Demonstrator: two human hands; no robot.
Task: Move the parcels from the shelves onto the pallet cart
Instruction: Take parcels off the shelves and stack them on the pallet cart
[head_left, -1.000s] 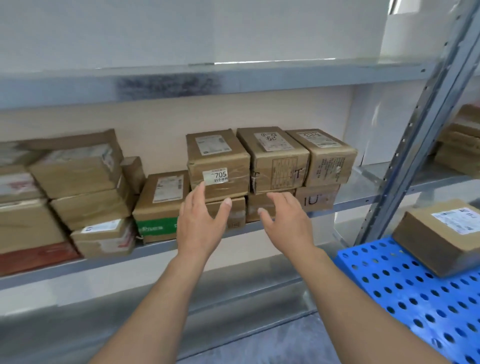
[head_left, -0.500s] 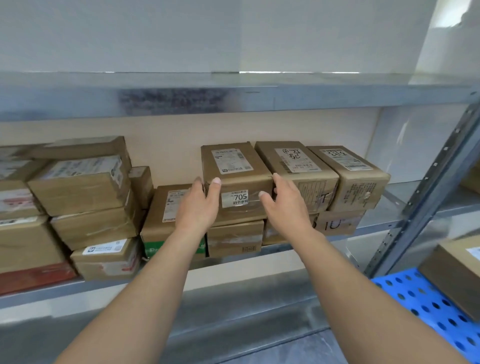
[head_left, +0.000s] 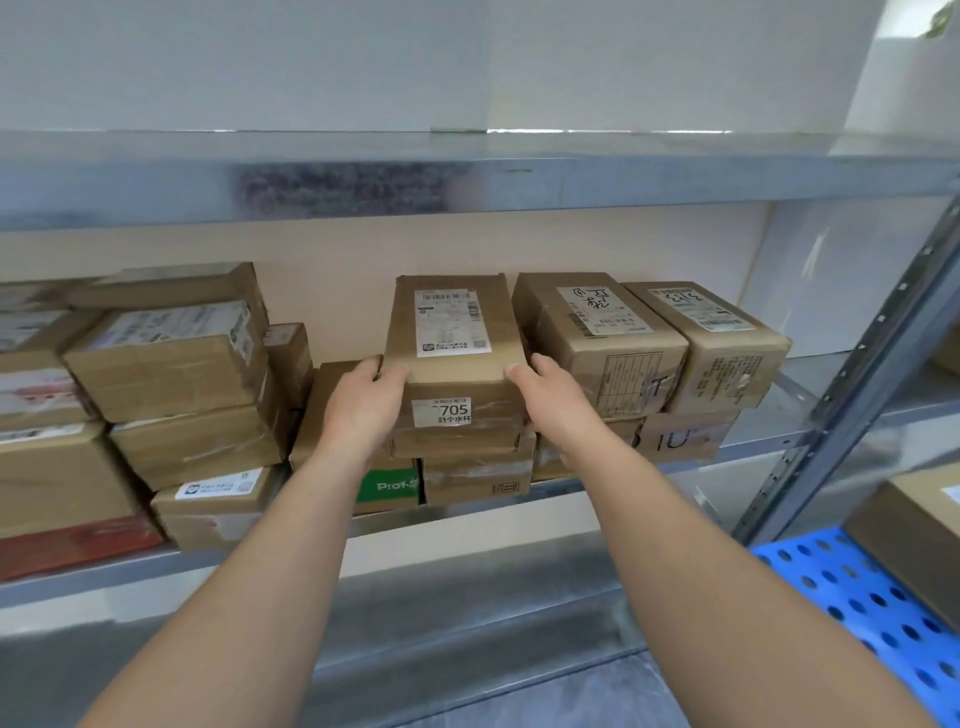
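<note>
Cardboard parcel (head_left: 453, 358) labelled 705 is gripped at its sides by left hand (head_left: 363, 410) and right hand (head_left: 558, 402).

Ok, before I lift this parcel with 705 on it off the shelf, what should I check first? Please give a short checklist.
1. The left hand grips the left side of the 705 parcel: ok.
2. The right hand grips its right side: ok.
3. Room above it, under the upper shelf: ok, a gap shows.
4. The neighbour parcel is free of the right hand: cannot tell, it stands very close.
5. The small box underneath will stay put: cannot tell.
6. Bare space on the blue pallet cart: ok, beside the parcel already on it.
</note>
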